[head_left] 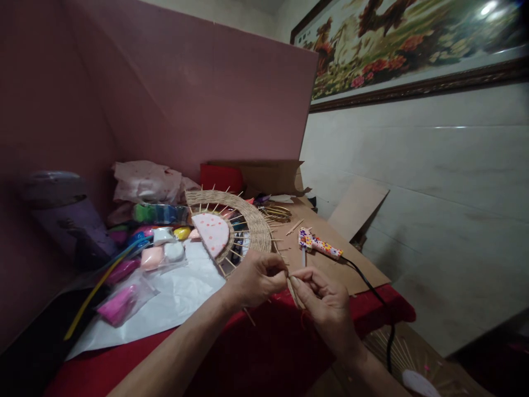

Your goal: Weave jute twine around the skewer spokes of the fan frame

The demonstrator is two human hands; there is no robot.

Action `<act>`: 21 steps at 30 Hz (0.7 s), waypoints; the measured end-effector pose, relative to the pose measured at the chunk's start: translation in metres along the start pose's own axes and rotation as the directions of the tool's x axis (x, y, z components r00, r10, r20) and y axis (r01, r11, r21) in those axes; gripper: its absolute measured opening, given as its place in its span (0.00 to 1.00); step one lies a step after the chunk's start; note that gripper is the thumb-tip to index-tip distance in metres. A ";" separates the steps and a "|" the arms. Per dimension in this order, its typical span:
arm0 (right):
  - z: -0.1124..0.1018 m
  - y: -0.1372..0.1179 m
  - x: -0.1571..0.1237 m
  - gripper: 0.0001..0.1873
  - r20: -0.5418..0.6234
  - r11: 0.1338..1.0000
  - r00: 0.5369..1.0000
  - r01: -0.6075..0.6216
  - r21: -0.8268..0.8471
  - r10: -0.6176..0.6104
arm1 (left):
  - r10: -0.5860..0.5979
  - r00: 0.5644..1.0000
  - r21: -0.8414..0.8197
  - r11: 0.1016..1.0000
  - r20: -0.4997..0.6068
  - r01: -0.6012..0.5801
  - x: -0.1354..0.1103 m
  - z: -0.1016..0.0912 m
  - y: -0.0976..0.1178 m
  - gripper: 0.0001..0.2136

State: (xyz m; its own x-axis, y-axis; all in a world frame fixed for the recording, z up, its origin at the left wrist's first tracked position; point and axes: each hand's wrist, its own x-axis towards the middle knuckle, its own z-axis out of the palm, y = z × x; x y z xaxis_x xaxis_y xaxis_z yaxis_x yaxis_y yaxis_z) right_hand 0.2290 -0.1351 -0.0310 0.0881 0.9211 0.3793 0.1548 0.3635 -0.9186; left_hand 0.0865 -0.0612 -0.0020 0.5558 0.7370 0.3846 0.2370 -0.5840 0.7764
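Woven twine half-ring [259, 223] on thin sticks, with a dotted pale centre panel [212, 234], middle of the frame. Left hand [258, 278] and right hand [326, 303], lower centre, close together, fingertips of each pinched on a thin strand [293, 295]. Flower-patterned glue gun [318, 243], right of centre, lying on brown cardboard [347, 275].

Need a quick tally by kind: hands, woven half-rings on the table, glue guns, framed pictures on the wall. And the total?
Hands: 2 (left hand, right hand)
Woven half-ring: 1
Glue gun: 1
Framed picture: 1
Total: 5
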 end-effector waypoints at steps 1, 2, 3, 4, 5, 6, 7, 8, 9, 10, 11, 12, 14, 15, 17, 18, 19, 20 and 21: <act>0.000 -0.003 -0.003 0.12 -0.012 1.000 1.000 -0.014 0.018 0.014 | -0.027 0.999 0.005 1.000 -0.040 0.027 0.001 -0.003 0.000 0.06; 0.000 -0.005 -0.006 0.12 -0.020 0.999 0.999 -0.035 0.040 0.036 | -0.062 0.994 -0.004 0.998 -0.086 0.062 0.002 -0.007 0.001 0.06; 0.001 -0.007 -0.007 0.12 -0.035 0.995 0.997 -0.061 0.079 0.064 | -0.107 0.987 -0.040 0.994 -0.123 0.103 0.003 -0.011 0.002 0.06; 0.001 -0.008 -0.008 0.13 -0.040 0.986 0.994 -0.094 0.135 0.101 | -0.134 0.982 -0.100 0.988 -0.130 0.122 0.003 -0.014 0.003 0.06; 0.002 -0.008 -0.008 0.13 -0.030 0.972 0.990 -0.128 0.197 0.137 | -0.141 0.983 -0.164 0.979 -0.120 0.121 0.004 -0.017 0.004 0.06; 0.002 -0.007 -0.006 0.13 -0.022 0.957 0.987 -0.152 0.249 0.162 | -0.139 0.985 -0.220 0.969 -0.101 0.115 0.004 -0.019 0.006 0.07; 0.003 -0.005 -0.004 0.12 -0.010 0.944 0.984 -0.169 0.285 0.179 | -0.131 0.988 -0.258 0.960 -0.082 0.106 0.004 -0.020 0.007 0.08; 0.004 -0.003 -0.002 0.12 -0.004 0.938 0.983 -0.176 0.300 0.186 | -0.126 0.990 -0.282 0.954 -0.064 0.103 0.003 -0.020 0.009 0.10; 0.004 0.000 0.000 0.12 -0.007 0.938 0.983 -0.173 0.302 0.184 | -0.129 0.991 -0.294 0.949 -0.048 0.109 0.003 -0.020 0.010 0.12; 0.005 0.003 0.003 0.12 -0.019 0.941 0.984 -0.164 0.295 0.177 | -0.139 0.990 -0.302 0.945 -0.033 0.123 0.002 -0.019 0.012 0.13; 0.006 0.005 0.006 0.13 -0.035 0.946 0.985 -0.151 0.286 0.168 | -0.154 0.988 -0.313 0.939 -0.010 0.143 0.000 -0.018 0.014 0.15; 0.006 0.007 0.008 0.13 -0.054 0.951 0.986 -0.139 0.277 0.160 | -0.165 0.986 -0.322 0.932 0.035 0.167 -0.001 -0.017 0.016 0.17; 0.006 0.010 0.012 0.13 -0.091 0.957 0.984 -0.126 0.260 0.154 | -0.175 0.963 -0.337 0.911 0.206 0.238 -0.004 -0.016 0.020 0.18; 0.005 0.011 0.014 0.13 -0.102 0.959 0.982 -0.126 0.254 0.156 | -0.169 0.928 -0.338 0.897 0.331 0.284 -0.006 -0.015 0.022 0.16; 0.005 0.011 0.016 0.13 -0.116 0.963 0.981 -0.124 0.238 0.155 | -0.150 0.821 -0.303 0.881 0.551 0.364 -0.008 -0.012 0.023 0.07; 0.004 0.011 0.016 0.13 -0.124 0.968 0.981 -0.118 0.222 0.148 | -0.147 0.791 -0.280 0.884 0.594 0.374 -0.008 -0.010 0.022 0.06; 0.004 0.010 0.016 0.13 -0.133 0.974 0.982 -0.109 0.199 0.137 | -0.148 0.806 -0.262 0.899 0.573 0.351 -0.008 -0.007 0.020 0.06; 0.004 0.010 0.015 0.13 -0.140 0.980 0.982 -0.100 0.170 0.125 | -0.154 0.861 -0.240 0.923 0.486 0.301 -0.007 -0.005 0.017 0.05; 0.004 0.010 0.015 0.13 -0.142 0.986 0.983 -0.092 0.137 0.112 | -0.153 0.930 -0.213 0.949 0.334 0.233 -0.006 -0.002 0.014 0.05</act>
State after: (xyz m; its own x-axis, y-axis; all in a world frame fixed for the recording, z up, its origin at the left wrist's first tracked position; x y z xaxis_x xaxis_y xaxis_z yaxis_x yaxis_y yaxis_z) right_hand 0.2276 -0.1175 -0.0346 0.2440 0.9267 0.2860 0.0097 0.2925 -0.9562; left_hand 0.0847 -0.0728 0.0074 0.7469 0.6611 0.0717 0.1848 -0.3100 0.9326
